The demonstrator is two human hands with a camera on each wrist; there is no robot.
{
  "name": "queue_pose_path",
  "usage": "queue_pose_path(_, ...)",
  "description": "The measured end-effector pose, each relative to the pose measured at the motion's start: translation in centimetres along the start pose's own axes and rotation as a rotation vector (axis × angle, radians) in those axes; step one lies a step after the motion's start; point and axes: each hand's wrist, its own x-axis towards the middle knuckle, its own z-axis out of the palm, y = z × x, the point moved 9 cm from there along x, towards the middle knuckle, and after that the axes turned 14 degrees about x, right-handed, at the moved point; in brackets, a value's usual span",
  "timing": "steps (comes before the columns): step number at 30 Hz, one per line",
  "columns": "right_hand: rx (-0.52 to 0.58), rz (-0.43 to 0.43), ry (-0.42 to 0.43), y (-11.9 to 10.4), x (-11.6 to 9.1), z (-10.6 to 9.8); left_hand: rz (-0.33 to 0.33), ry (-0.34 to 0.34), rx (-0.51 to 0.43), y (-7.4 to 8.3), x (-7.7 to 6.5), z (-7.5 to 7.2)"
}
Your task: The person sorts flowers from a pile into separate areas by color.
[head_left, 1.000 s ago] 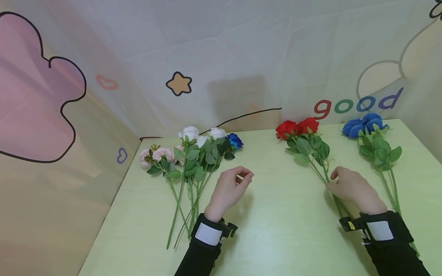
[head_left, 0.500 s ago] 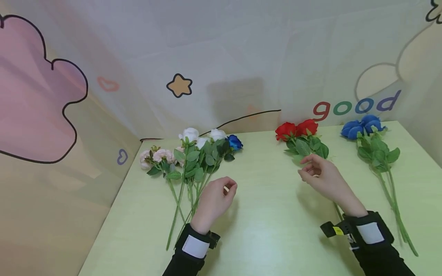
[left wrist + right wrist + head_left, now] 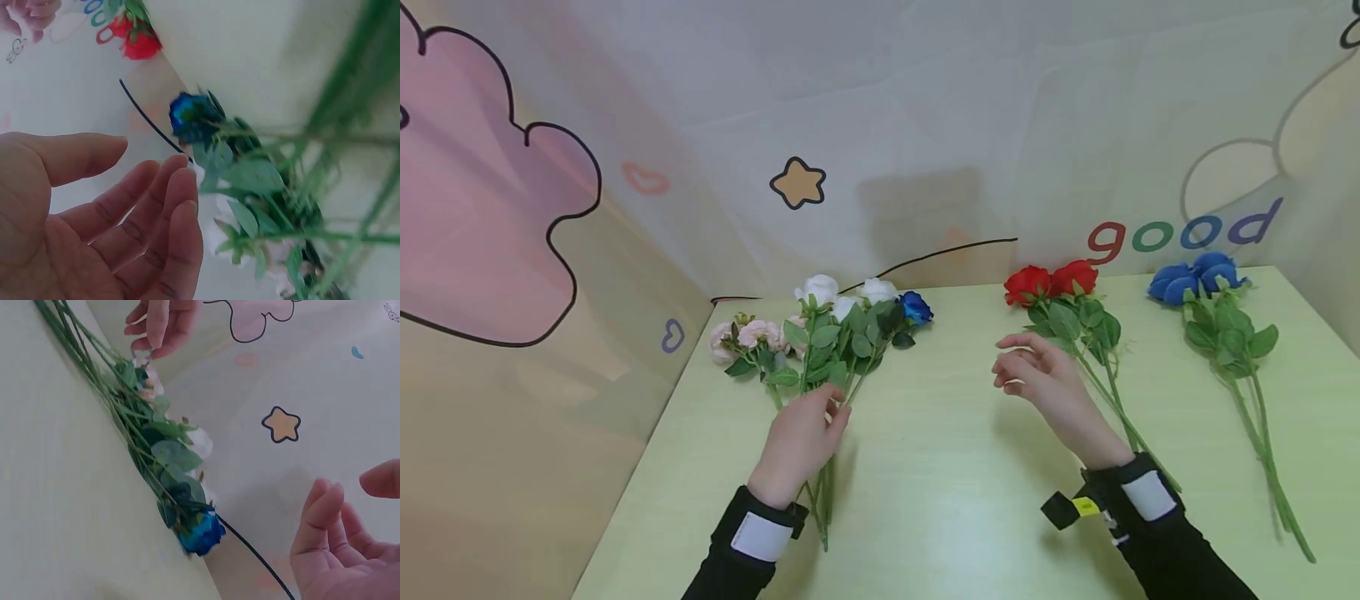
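My left hand [image 3: 801, 442], its fingers loosely bent around nothing, hovers over the green stems of the mixed bunch. That bunch has pale pink flowers [image 3: 758, 334], white roses [image 3: 817, 290] and a dark blue rose [image 3: 916, 308], with crossing stems partly hidden under the hand. In the left wrist view the fingers [image 3: 178, 231] stand apart from the thumb, beside the blossoms. My right hand [image 3: 1048, 383] is raised above the table, left of the red roses' stems, fingers relaxed and holding nothing. Two red roses [image 3: 1028, 285] lie just beyond it.
Blue flowers [image 3: 1172, 283] with long stems lie at the right side of the pale table [image 3: 925, 517]. Behind the table hangs a printed backdrop [image 3: 925, 100] with a star and coloured letters. Black bands with small cameras circle both wrists.
My right hand has left the red rose stems, rising and moving left. My left hand has shifted left and lower, over the mixed bunch's stems. The flowers lie as before.
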Motion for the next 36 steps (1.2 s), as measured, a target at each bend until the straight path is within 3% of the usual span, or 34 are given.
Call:
queue_pose_path(5,0.159,0.056,-0.056,1.3,0.5,2.9,-0.059,-0.02,0.04,-3.2,0.0,-0.5)
queue_pose_path(11,0.237,0.122,-0.093,2.8,0.9,5.9,-0.134,-0.065,0.077,-6.5,-0.5,-0.4)
queue_pose_path(15,0.285,0.173,-0.106,3.7,1.0,7.5,-0.171,-0.116,0.089,-8.0,-1.1,0.3)
queue_pose_path(26,0.259,0.216,-0.135,5.1,0.9,9.7,-0.18,-0.178,0.106,-9.1,-1.5,2.5)
queue_pose_path(36,0.236,0.219,-0.179,5.7,0.7,10.5,-0.2,-0.222,0.099,-9.2,-2.2,3.3)
